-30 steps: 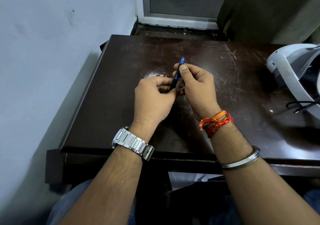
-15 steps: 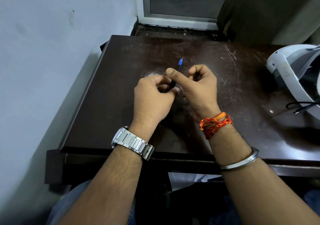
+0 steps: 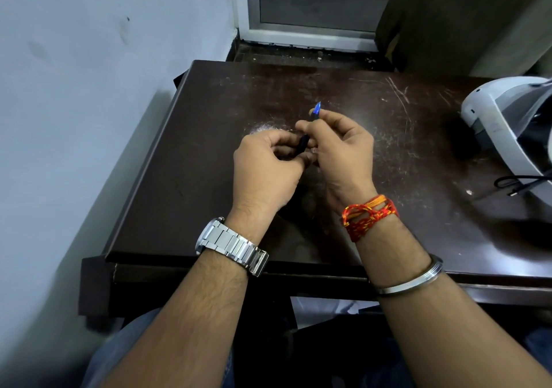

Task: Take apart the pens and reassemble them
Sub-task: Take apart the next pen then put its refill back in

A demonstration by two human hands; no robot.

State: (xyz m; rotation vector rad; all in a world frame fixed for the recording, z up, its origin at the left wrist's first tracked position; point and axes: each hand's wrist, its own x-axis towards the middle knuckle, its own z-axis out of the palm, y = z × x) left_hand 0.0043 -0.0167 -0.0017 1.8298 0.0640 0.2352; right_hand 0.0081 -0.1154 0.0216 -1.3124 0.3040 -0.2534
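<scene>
The left hand (image 3: pixel 265 166) is curled round the dark lower barrel of the pen (image 3: pixel 316 110), whose blue tip end is pinched by the right hand (image 3: pixel 340 151), above the table (image 3: pixel 209 148). The tip joint is judged in hand; a steady counter-twist is called for next.

dark scratched table (image 3: pixel 185 178) bears white headset (image 3: pixel 501 124).

scratched dark wood table (image 3: pixel 209 154), polished metal watch (image 3: pixel 231 245), glossy blue plastic pen (image 3: pixel 316 109)
</scene>
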